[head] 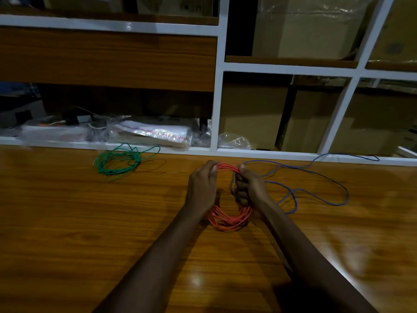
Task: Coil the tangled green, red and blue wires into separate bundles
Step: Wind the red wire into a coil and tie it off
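Note:
A red wire coil (228, 220) is held upright over the wooden table (90, 222). My left hand (203, 188) grips its left side and my right hand (250, 188) grips its right side, fingers curled round the strands. The coil's top arc shows between my hands and its bottom arc hangs below them. A green wire bundle (117, 162) lies coiled loosely on the table at the back left. The blue wire (316, 188) sprawls in loose loops to the right of my right hand, running back towards the shelf edge.
A white-framed shelf unit (216, 86) stands along the table's far edge. It holds plastic bags (153, 134), a small adapter with cables (79, 119) and cardboard boxes (304, 123).

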